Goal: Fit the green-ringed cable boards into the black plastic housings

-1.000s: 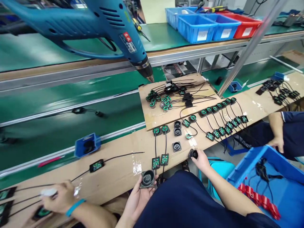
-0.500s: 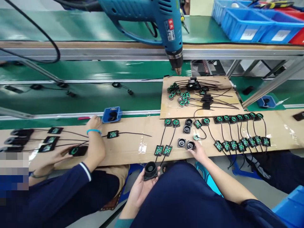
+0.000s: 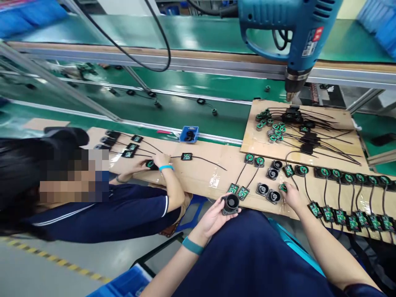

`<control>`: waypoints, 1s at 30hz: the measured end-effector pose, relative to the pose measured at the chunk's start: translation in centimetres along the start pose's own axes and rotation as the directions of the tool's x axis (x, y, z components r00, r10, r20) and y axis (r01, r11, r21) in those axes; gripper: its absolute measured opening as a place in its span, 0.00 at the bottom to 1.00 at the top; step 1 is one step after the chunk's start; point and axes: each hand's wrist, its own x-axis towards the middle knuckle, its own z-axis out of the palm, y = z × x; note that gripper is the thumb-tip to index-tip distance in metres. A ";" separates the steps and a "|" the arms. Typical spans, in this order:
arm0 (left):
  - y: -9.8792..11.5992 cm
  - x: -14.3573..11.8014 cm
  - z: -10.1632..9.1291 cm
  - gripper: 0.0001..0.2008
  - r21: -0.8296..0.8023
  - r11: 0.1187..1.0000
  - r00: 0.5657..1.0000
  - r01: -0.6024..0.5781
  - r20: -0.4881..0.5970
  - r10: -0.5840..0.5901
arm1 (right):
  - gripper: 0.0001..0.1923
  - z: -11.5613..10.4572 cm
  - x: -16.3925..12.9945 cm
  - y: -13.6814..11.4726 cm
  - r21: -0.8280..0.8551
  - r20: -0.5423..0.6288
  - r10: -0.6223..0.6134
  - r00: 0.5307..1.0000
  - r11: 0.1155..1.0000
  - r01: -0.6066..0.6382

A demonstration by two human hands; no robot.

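Observation:
Closed round a black round housing with a square flange (image 3: 231, 204), my left hand (image 3: 213, 218) is above my lap at the front edge of the cardboard. My right hand (image 3: 291, 197) pinches a small round part with a green circuit board (image 3: 283, 187), wired to a small board in a black case (image 3: 288, 170). Just left of those fingers lie two black housings (image 3: 268, 193), and behind them another pair (image 3: 274, 169). Two wired boards (image 3: 239, 191) lie near my left hand, their cables running back to round green-topped parts (image 3: 254, 160).
A power drill (image 3: 298, 53) hangs overhead. Wired parts are piled on a raised cardboard sheet (image 3: 252, 142). Several wired assemblies line the right (image 3: 348, 178). A co-worker (image 3: 123, 214) handles parts at the left, near a small blue bin (image 3: 189, 135).
My right hand has left the black housing and now pinches the round green part. My left hand still holds its housing. The view has swung left.

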 end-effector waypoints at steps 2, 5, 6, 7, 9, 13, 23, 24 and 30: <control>0.5 0.1 0.1 0.21 -0.005 1.000 1.000 -0.003 0.025 0.003 | 0.25 0.0 0.0 0.1 -0.016 0.002 0.014 1.000 1.000 -0.014; 0.8 0.2 -0.2 0.19 -0.016 1.000 0.999 0.016 0.046 -0.015 | 0.24 -0.2 -0.3 -0.2 -0.037 0.005 0.044 0.999 0.998 -0.044; 0.9 0.2 -0.4 0.19 -0.018 0.999 0.999 0.028 0.047 -0.027 | 0.24 -0.3 -0.4 -0.4 -0.041 0.005 0.055 0.998 0.998 -0.055; 0.9 0.2 -0.6 0.19 -0.017 0.999 0.998 0.040 0.046 -0.039 | 0.24 -0.3 -0.5 -0.5 -0.043 0.005 0.066 0.998 0.997 -0.066; 0.9 0.2 -1.2 0.19 0.002 0.998 0.998 0.057 0.032 -0.057 | 0.24 -0.5 -0.7 -0.7 -0.041 0.001 0.087 0.996 0.995 -0.087; 0.7 0.5 -1.8 0.19 0.064 0.997 0.998 0.052 -0.025 -0.051 | 0.22 -1.8 -1.5 -1.3 -0.027 -0.036 0.107 0.994 0.994 -0.108; -4.6 5.8 4.1 0.39 0.292 0.896 0.923 -0.335 -0.089 0.374 | 0.40 -5.9 -2.3 -15.1 0.590 0.215 -0.570 0.793 0.723 0.360; -5.2 6.4 4.6 0.44 0.270 0.896 0.916 -0.352 -0.098 0.390 | 0.39 -6.0 -1.7 -16.1 0.623 0.267 -0.601 0.753 0.704 0.341; -9.0 4.1 1.4 0.55 0.197 0.903 0.857 -0.381 -0.291 0.425 | 0.33 -3.4 1.2 -20.6 0.689 0.573 -0.670 0.472 0.705 0.165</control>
